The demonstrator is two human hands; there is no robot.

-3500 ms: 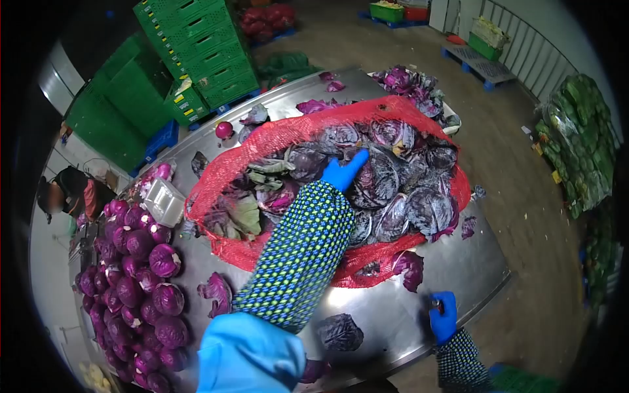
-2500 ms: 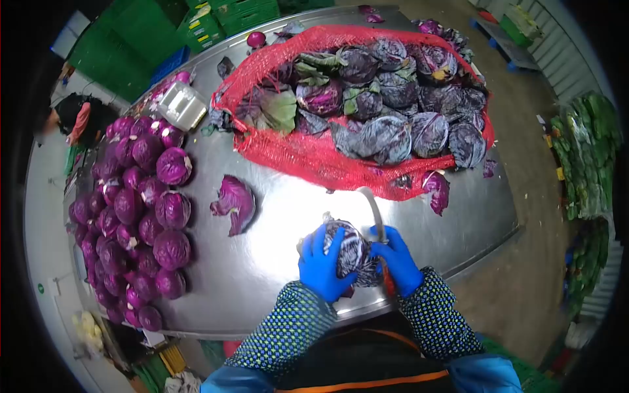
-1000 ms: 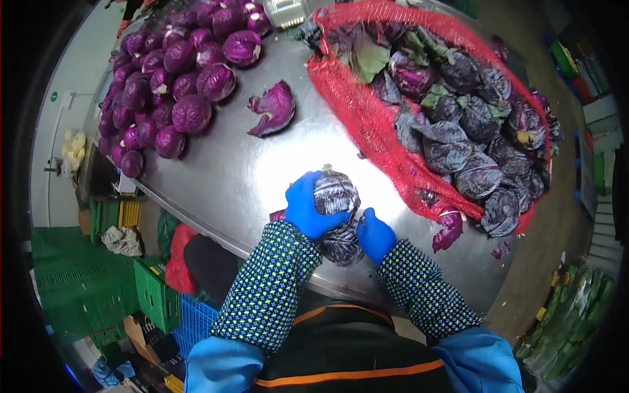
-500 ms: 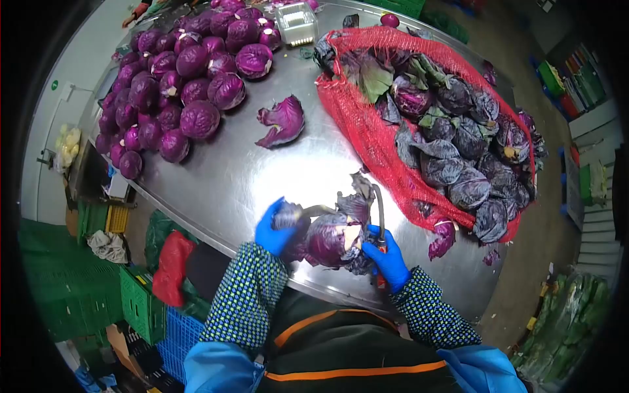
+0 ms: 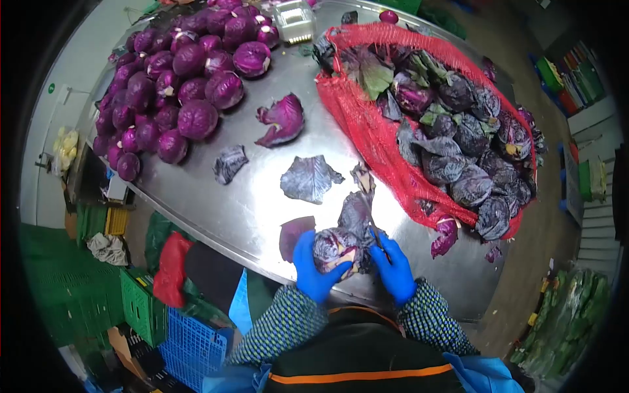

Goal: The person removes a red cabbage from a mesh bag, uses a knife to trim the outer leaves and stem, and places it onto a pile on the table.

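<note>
My left hand (image 5: 314,270), in a blue glove, is wrapped round the left side of a red cabbage (image 5: 333,245) near the table's front edge. Its pale cut stem end faces my thumb. Close by on the right, my gloved right hand (image 5: 394,267) grips a knife (image 5: 374,230); the thin dark blade points away from me, and the fingers cover the handle. Dark outer leaves (image 5: 354,213) lie just beyond and beside the cabbage. Another purple leaf (image 5: 295,236) rests left of it, and a wide greyish leaf (image 5: 310,179) lies flat farther off.
Trimmed red cabbages (image 5: 198,119) are heaped at the back left of the metal table (image 5: 196,203). A red net sack (image 5: 367,137) of untrimmed cabbages lies open on the right. A clear plastic tub (image 5: 294,22) stands at the back. Green crates (image 5: 141,304) are on the floor left.
The cabbage has been turned, and my left hand has moved right onto it. Several leaves now lie apart on the table to the left and beyond. The knife stays in my right hand.
</note>
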